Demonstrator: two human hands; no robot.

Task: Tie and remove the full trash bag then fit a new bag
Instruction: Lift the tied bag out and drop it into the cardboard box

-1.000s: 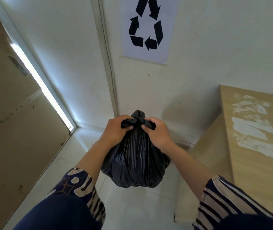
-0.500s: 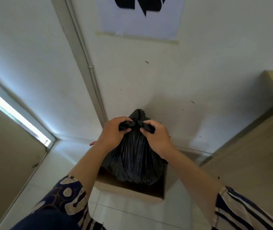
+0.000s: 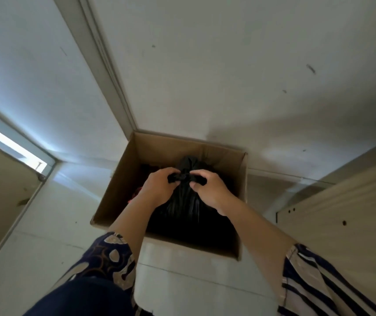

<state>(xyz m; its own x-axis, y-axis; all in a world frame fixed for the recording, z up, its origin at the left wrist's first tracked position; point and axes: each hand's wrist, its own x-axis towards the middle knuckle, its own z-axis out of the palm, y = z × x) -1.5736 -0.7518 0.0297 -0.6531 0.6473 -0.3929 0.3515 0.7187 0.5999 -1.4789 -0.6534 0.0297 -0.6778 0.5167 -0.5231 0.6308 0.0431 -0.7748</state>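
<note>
Both hands met at the centre of the frame over an open cardboard box (image 3: 123, 185) that stood on the floor against the wall. The left hand (image 3: 157, 190) had its fingers curled round one tail of the knot (image 3: 183, 177) atop the black trash bag (image 3: 182, 208); the right hand (image 3: 210, 190) pinched the other tail, thumb tucked beneath. The bag's body sat down inside the box, its tied neck rising between the two hands. Something reddish (image 3: 137, 193) showed inside the box left of the bag, too dim to identify.
</note>
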